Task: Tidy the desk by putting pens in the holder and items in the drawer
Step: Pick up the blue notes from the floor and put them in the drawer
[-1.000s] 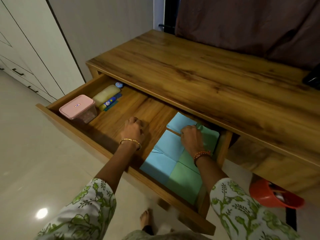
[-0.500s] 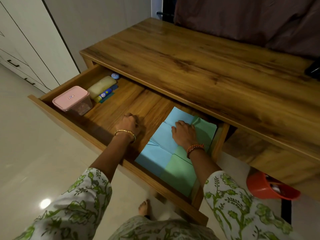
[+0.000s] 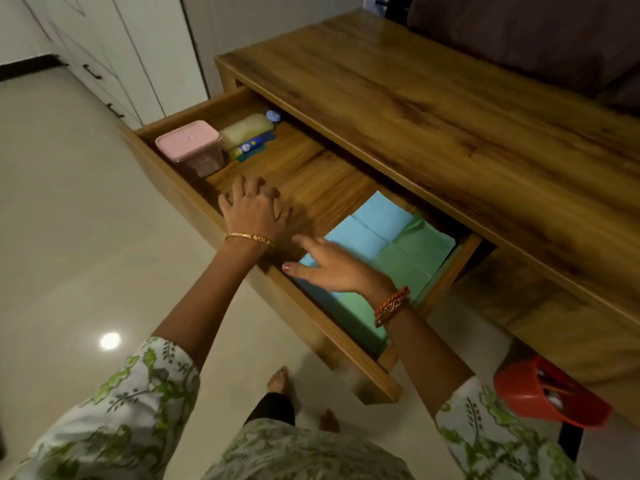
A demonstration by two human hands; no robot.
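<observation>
The wooden desk's drawer (image 3: 194, 199) stands pulled out. In its left end sit a pink-lidded box (image 3: 188, 143), a pale yellow pouch (image 3: 246, 128), a glue stick (image 3: 247, 147) and a small blue cap (image 3: 273, 115). Blue and green paper sheets (image 3: 398, 244) lie in its right end. My left hand (image 3: 254, 211) hovers over the drawer's bare middle, fingers loosely curled, holding nothing. My right hand (image 3: 332, 268) lies with spread fingers over the sheets' left edge by the drawer front.
The desk top (image 3: 450, 109) stretches to the right. An orange pen holder (image 3: 550, 396) with pens sits low at the right under the desk. White cabinets (image 3: 104, 46) stand at the far left. My feet (image 3: 280, 379) are on the pale floor below the drawer.
My right hand has slid left and toward me across the sheets, fingers now spread. My left hand has lifted a little and its fingers have loosened. The view has shifted rightward.
</observation>
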